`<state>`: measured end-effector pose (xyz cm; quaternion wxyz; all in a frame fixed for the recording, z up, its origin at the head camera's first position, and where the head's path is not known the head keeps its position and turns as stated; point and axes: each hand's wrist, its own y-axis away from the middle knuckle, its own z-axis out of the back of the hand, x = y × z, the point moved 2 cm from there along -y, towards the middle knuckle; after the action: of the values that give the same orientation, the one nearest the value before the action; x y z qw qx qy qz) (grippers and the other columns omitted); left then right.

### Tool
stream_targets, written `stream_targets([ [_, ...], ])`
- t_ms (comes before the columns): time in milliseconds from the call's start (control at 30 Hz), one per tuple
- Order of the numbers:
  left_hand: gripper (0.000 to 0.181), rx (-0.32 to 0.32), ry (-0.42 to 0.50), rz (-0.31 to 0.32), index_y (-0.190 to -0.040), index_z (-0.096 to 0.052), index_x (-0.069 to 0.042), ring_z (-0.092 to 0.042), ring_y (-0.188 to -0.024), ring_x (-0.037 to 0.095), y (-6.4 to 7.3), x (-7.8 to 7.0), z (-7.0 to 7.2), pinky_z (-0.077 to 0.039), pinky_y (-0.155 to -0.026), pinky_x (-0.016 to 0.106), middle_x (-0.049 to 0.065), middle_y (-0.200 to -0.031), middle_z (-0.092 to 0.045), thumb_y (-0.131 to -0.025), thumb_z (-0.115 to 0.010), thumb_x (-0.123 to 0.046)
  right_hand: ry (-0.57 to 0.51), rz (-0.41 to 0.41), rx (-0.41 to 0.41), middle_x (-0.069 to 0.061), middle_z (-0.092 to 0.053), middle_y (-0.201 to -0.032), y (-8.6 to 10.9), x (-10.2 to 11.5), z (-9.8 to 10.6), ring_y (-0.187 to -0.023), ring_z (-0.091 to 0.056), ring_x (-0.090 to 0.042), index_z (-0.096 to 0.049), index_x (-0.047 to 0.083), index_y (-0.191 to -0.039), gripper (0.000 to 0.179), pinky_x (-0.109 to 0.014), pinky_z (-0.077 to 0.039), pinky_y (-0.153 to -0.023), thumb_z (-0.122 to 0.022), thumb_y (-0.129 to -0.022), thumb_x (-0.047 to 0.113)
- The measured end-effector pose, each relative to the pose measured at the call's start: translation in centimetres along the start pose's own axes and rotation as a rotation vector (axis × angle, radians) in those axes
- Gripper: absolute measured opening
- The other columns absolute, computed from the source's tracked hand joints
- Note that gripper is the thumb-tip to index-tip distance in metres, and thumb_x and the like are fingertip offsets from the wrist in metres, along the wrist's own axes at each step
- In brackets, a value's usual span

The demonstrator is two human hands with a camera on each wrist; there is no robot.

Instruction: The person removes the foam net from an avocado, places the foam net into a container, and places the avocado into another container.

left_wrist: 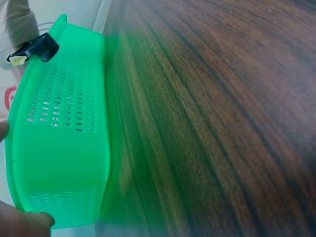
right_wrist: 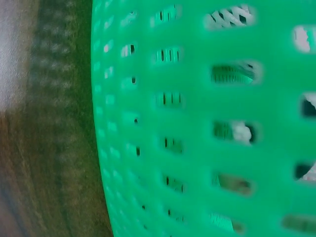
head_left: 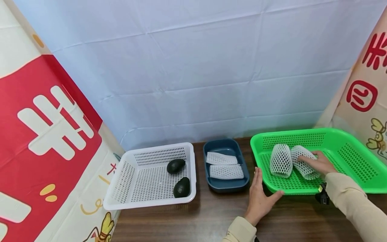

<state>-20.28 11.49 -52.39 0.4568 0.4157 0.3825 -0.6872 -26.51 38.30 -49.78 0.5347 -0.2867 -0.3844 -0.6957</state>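
Note:
In the head view, a green basket [head_left: 305,190] at the right holds two puffed-out white foam net sleeves. The left sleeve [head_left: 281,161] stands apart from the hands. My right hand [head_left: 321,164] reaches over the front rim and grips the right sleeve [head_left: 305,169]; what fills the sleeves is hidden by the mesh. My left hand [head_left: 260,198] rests at the basket's front left corner, fingers extended along the left rim and thumb at the front rim. The left wrist view shows its thumb [left_wrist: 24,222] against the basket wall [left_wrist: 59,158].
A dark blue tray [head_left: 229,185] with two flat foam net sleeves [head_left: 226,171] stands left of the green basket. Farther left, a white basket [head_left: 151,203] holds two dark avocados [head_left: 182,187]. All stand on a brown wooden table [head_left: 181,225] before a pale cloth backdrop [head_left: 193,74].

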Motion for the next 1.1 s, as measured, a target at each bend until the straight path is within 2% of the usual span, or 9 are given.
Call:
stream_targets([
  [167, 0.089, -0.003, -0.01, 0.005, -0.155, -0.023, -0.015, -0.022, -0.142, 0.019, 0.1, -0.1, 0.0, -0.032, -0.108, 0.041, -0.003, -0.158, -0.018, -0.086, -0.072, -0.043, 0.023, -0.031, -0.028, -0.049, -0.008, -0.135, 0.4, 0.2, 0.2, -0.116, -0.027, -0.063, 0.002, -0.019, -0.143, 0.098, -0.065, -0.042, -0.079, -0.048, -0.096, 0.05],
  [333, 0.09, -0.003, -0.014, 0.008, -0.155, -0.023, -0.015, -0.022, -0.142, 0.019, 0.0, -0.4, 0.1, -0.032, -0.108, 0.04, -0.004, -0.158, -0.018, -0.086, -0.073, -0.043, 0.033, -0.022, -0.083, -0.049, -0.012, -0.134, 0.8, 0.6, 0.3, -0.113, -0.03, -0.062, -0.003, -0.019, -0.143, 0.094, -0.064, -0.042, -0.077, -0.048, -0.096, 0.049],
  [533, 0.091, -0.009, -0.015, 0.027, -0.155, -0.023, -0.019, -0.021, -0.143, 0.02, 0.0, -0.5, 0.2, -0.032, -0.108, 0.044, -0.008, -0.158, -0.017, -0.085, -0.074, -0.043, -0.015, -0.014, -0.096, -0.046, -0.021, -0.128, 1.0, 0.6, 0.3, -0.108, -0.037, -0.057, -0.004, -0.019, -0.142, 0.094, -0.058, -0.045, -0.074, -0.051, -0.095, 0.048],
  [700, 0.09, -0.013, -0.006, -0.024, -0.155, -0.022, -0.017, -0.02, -0.143, 0.022, -0.3, -0.8, 0.5, -0.032, -0.108, 0.043, -0.004, -0.159, -0.017, -0.086, -0.073, -0.043, -0.03, -0.009, -0.118, -0.044, -0.026, -0.124, 0.9, 0.4, 0.3, -0.105, -0.04, -0.055, -0.006, -0.017, -0.142, 0.095, -0.049, -0.048, -0.067, -0.052, -0.094, 0.05],
  [800, 0.089, -0.025, 0.003, -0.057, -0.155, -0.023, -0.014, -0.019, -0.143, 0.023, -0.4, -0.9, 0.8, -0.031, -0.109, 0.043, 0.0, -0.159, -0.018, -0.087, -0.073, -0.041, -0.034, -0.013, -0.129, -0.044, -0.027, -0.124, 1.0, 0.5, 0.3, -0.105, -0.04, -0.055, -0.006, -0.016, -0.143, 0.096, -0.049, -0.048, -0.067, -0.052, -0.094, 0.051],
  [933, 0.088, -0.049, 0.013, -0.063, -0.154, -0.025, -0.012, -0.021, -0.143, 0.025, -0.4, -1.1, 1.2, -0.031, -0.109, 0.044, -0.001, -0.158, -0.02, -0.086, -0.073, -0.041, -0.047, -0.015, -0.141, -0.044, -0.027, -0.125, 1.2, 0.7, 0.2, -0.106, -0.04, -0.055, -0.005, -0.016, -0.144, 0.096, -0.05, -0.048, -0.067, -0.052, -0.094, 0.051],
  [1100, 0.087, -0.067, 0.021, -0.059, -0.154, -0.027, -0.013, -0.022, -0.143, 0.023, -0.5, -1.3, 1.6, -0.031, -0.109, 0.043, -0.003, -0.157, -0.022, -0.086, -0.074, -0.04, -0.08, -0.012, -0.162, -0.043, -0.029, -0.121, 1.7, 1.1, 0.2, -0.1, -0.045, -0.051, -0.005, -0.014, -0.144, 0.093, -0.04, -0.05, -0.061, -0.052, -0.094, 0.049],
])
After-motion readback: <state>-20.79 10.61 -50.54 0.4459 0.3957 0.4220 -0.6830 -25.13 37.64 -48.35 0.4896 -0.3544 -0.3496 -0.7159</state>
